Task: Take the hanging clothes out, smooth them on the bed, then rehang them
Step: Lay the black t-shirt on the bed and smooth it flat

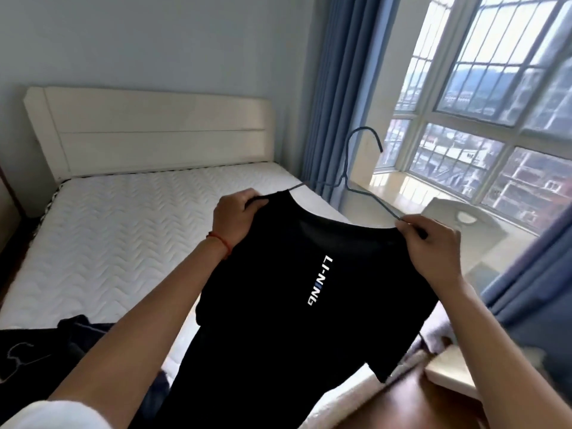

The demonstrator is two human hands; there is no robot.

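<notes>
Black T-shirt (288, 305) held up in mid-air over the near right corner of the bed (123, 230), white "LI-NING" print running sideways down its middle. Left hand (236, 216) grips the shirt's left shoulder, fingers curled over the fabric edge; fingertips hidden behind the cloth. Red string bracelet (220, 243) on that wrist. Right hand (433, 243) pinches the shirt's right shoulder together with the right arm of the wire hanger (356, 168), thumb and forefinger pressed on the wire. Hanger hook stands up above the neckline, tilted right, against the window (483, 119). Left end of the hanger goes inside the collar; how far it sits in the shirt cannot be made out. Shirt hem cut off at the bottom edge.

Bed has a bare white quilted mattress and a cream headboard (148, 131) at the far end. Near left, a dark garment (46, 345) lies on the bed with another thin hanger (18, 357) on it, partly cut off and blurry. Blue curtains (328, 103) frame the window. Right of the hands, a pale chair back (461, 218), partly hidden. Near right is smeared; only a wooden floor patch and something pale are readable.
</notes>
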